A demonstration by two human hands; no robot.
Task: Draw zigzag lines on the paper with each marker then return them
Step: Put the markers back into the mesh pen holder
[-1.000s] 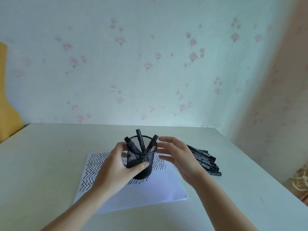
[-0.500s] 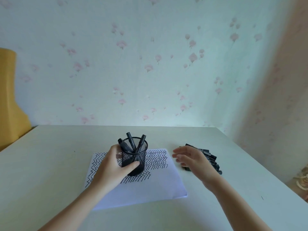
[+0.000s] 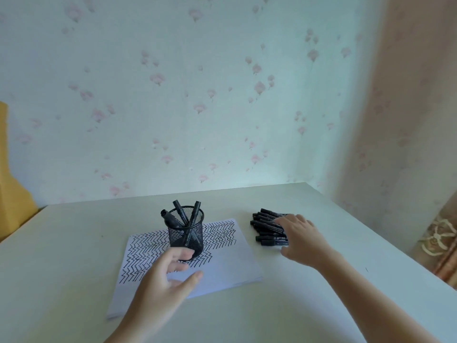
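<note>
A black mesh pen cup [image 3: 186, 231] stands on the white paper [image 3: 222, 266], which is covered with black zigzag lines. Three black markers [image 3: 181, 214] stick out of the cup. My left hand [image 3: 160, 283] hovers just in front of the cup, fingers loosely spread, holding nothing. To the right lies a pile of several black markers [image 3: 268, 226] on the table. My right hand [image 3: 300, 237] reaches onto that pile, its fingers lying across the markers; whether it grips one is hidden.
The pale table [image 3: 74, 256] runs back to a flowered wall. Its right edge [image 3: 385, 246] drops off beside a curtain. A yellow object [image 3: 12, 174] stands at the far left.
My left hand has let go of the cup and drawn back toward me. My right hand has moved right onto the marker pile. The view has tilted.
</note>
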